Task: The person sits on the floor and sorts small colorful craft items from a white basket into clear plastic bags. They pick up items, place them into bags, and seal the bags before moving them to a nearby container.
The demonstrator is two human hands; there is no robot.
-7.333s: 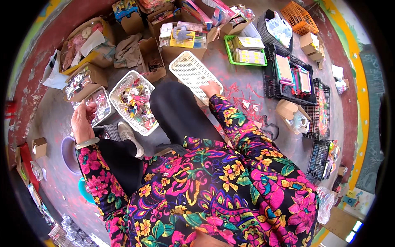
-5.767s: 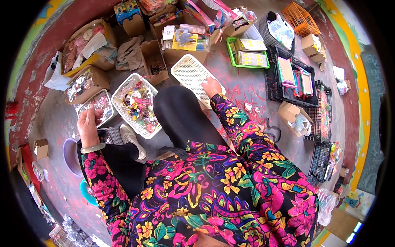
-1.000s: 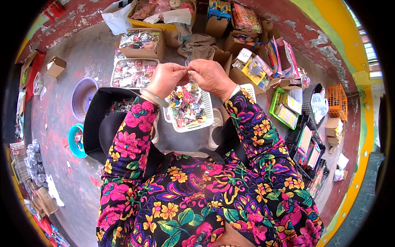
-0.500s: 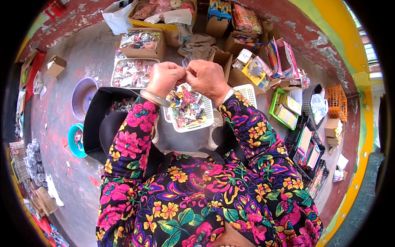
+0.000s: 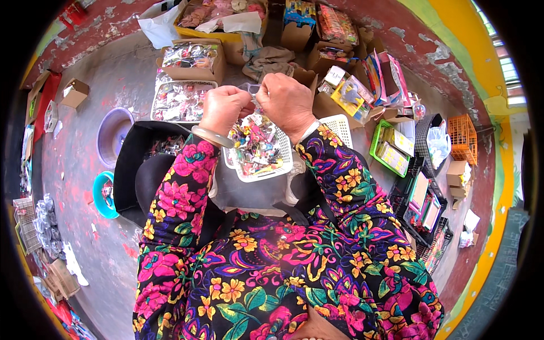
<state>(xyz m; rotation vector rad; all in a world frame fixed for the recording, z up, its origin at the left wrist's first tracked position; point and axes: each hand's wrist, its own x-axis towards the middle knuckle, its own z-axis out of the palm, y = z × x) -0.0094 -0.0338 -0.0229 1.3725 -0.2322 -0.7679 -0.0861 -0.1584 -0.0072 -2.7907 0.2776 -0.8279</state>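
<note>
Both hands are raised over a white plastic basket (image 5: 271,173) heaped with small colourful pieces, too small to name. A small clear plastic bag (image 5: 249,87) stretches between my fingertips. My left hand (image 5: 224,109), with a pale bangle at the wrist, has its fingers curled and pinched at the bag's left side. My right hand (image 5: 287,106) is closed too, thumb and fingers pinching the bag's right side. Whether anything lies inside the bag cannot be made out. The basket rests on a grey stool-like surface (image 5: 243,195) in front of me.
To the left stand a black bin (image 5: 127,170) with small pieces, a purple basin (image 5: 107,136) and a turquoise basin (image 5: 101,198). Ahead are a basket of packed bags (image 5: 182,102) and cardboard boxes (image 5: 218,68). At right are a green basket (image 5: 390,148) and black crates (image 5: 422,204).
My hands have moved apart from nearly touching, the right one upward and outward. The clear bag now shows more plainly, spread between them.
</note>
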